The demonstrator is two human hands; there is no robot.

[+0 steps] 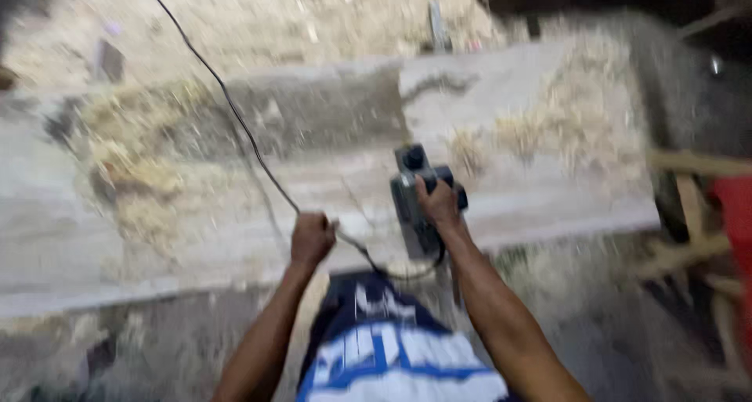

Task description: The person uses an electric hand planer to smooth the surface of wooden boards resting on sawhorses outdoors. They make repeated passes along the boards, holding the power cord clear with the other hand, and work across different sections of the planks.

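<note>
My right hand (439, 202) grips the handle of a dark grey electric planer (413, 191) that rests on a long pale wooden plank (196, 237). My left hand (312, 237) is closed around the planer's black power cord (235, 112), which runs up and away to the far left. The cord loops from my left hand back to the rear of the planer. The whole view is blurred by motion.
Wood shavings (133, 175) lie piled on the plank at the left and at the right (564, 120). Sawdust covers the floor beyond. Wooden frame pieces (689, 214) and something red (736, 214) stand at the right edge.
</note>
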